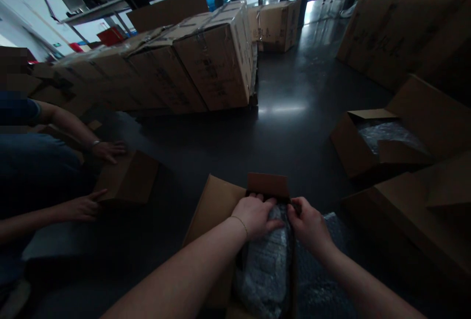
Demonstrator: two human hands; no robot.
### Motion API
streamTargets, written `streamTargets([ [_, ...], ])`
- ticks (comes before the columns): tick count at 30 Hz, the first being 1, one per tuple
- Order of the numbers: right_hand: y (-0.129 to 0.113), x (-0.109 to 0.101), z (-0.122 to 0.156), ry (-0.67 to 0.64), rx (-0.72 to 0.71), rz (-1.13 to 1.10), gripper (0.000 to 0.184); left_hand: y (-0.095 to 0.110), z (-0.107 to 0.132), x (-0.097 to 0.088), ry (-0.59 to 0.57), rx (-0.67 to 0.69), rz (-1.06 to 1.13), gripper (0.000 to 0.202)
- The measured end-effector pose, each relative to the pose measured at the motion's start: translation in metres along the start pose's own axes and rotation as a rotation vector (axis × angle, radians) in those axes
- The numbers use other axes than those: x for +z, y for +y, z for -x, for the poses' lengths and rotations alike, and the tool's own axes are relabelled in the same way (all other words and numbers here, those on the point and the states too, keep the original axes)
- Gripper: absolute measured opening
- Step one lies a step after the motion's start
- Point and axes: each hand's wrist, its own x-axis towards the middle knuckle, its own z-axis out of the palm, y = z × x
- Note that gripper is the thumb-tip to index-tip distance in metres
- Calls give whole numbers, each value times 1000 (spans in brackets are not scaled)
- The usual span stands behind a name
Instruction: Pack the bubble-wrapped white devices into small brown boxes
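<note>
In front of me stands an open cardboard box (pixel 225 196) with its flaps folded out. Inside it lies a bubble-wrapped package (pixel 267 260) whose contents I cannot make out. My left hand (pixel 254 215) rests on the far end of that package, thumb apart, fingertips partly hidden down by the box's far wall. At the box's far right corner, my right hand (pixel 309 223) has its fingers closed on the top edge of the side wall. More bubble wrap (pixel 320 279) lies on the floor, right of the box and under my right forearm.
To the left, another person's hands (pixel 107 149) touch a closed carton (pixel 127 179). An open box with wrapped contents (pixel 390 135) and more cardboard (pixel 412 221) stand right. Taped cartons (pixel 217 64) line the back, and a large carton (pixel 401 29) stands at far right.
</note>
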Motion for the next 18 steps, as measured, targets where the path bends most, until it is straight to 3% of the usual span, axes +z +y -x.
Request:
streamTargets([
  [3, -1, 6, -2, 33, -6, 39, 18, -2, -1, 1, -52, 1, -21, 46],
  [7, -5, 9, 0, 51, -14, 22, 19, 4, 6, 5, -24, -76, -46, 40],
  [11, -9, -4, 27, 121, -44, -117, 27, 10, 26, -8, 40, -87, -12, 43],
  [14, -2, -13, 68, 36, -284, -46, 18, 14, 60, -16, 110, -15, -11, 25],
  [16, 6, -10, 95, -87, -535, 97, 12, 15, 84, -11, 49, 52, -37, 9],
  [18, 15, 1, 114, -114, -685, 272, 22, 17, 101, 2, -32, 52, -41, 14],
])
